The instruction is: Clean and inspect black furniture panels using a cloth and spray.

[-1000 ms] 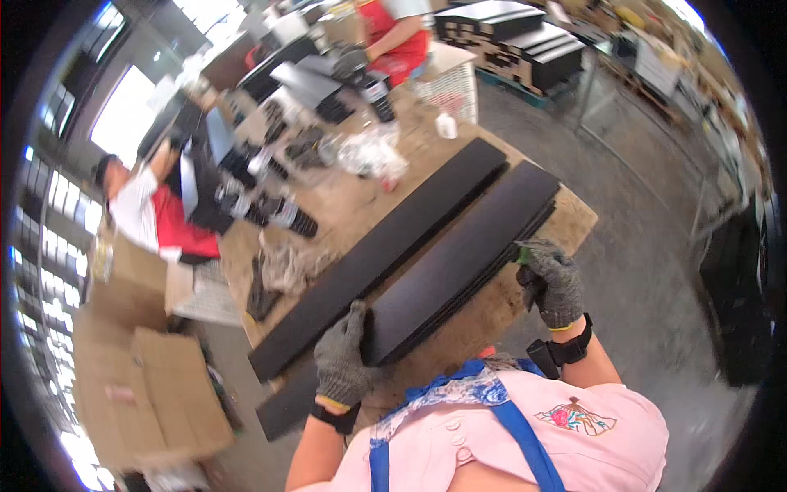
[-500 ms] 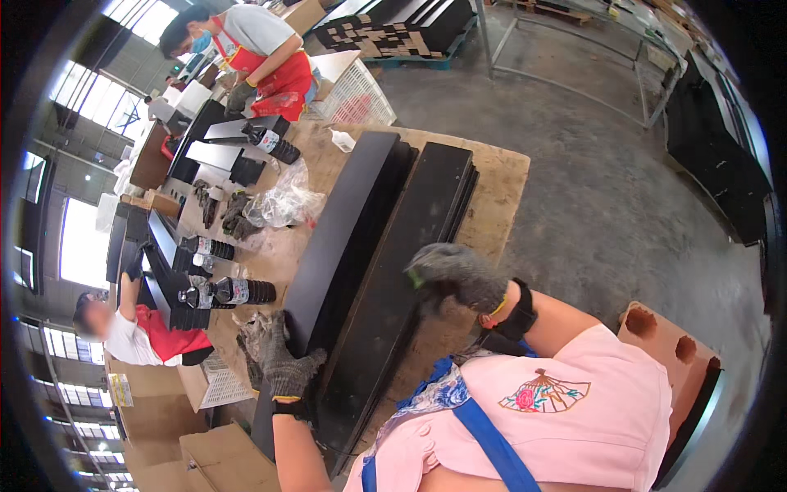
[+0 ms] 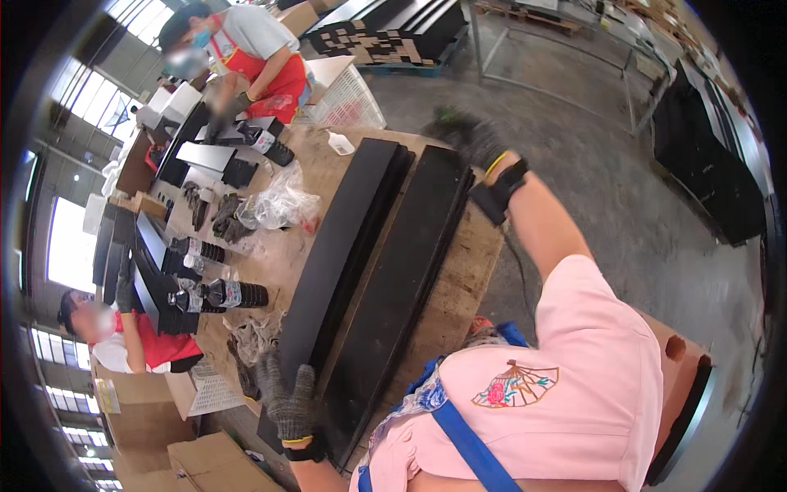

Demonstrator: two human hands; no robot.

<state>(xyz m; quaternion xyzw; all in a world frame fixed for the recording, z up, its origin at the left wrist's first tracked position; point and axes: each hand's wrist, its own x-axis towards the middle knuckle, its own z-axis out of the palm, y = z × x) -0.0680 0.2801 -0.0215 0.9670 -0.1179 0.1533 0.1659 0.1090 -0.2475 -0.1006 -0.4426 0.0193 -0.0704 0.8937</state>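
Two stacks of long black boards lie side by side on the wooden table: a left stack (image 3: 340, 246) and a right stack (image 3: 402, 295). My left hand (image 3: 287, 399), in a grey knit glove, rests on the near end of the left stack with its fingers stretched out. My right hand (image 3: 479, 146), gloved too, is at the far end of the right stack, by its right edge. It is blurred by motion and looks curled, with something dark green at its fingers that I cannot make out. A black band circles each wrist.
Dark bottles (image 3: 236, 293), a clear plastic bag (image 3: 281, 201), loose gloves (image 3: 225, 221) and a small white bottle (image 3: 340, 143) are on the table (image 3: 459, 287). Two co-workers in red aprons (image 3: 279, 102) work at the far and left sides. A metal frame (image 3: 557, 45) stands beyond.
My right hand has swept away from me along the right stack, from near its middle to its far end. My left hand has shifted slightly nearer on the left stack.
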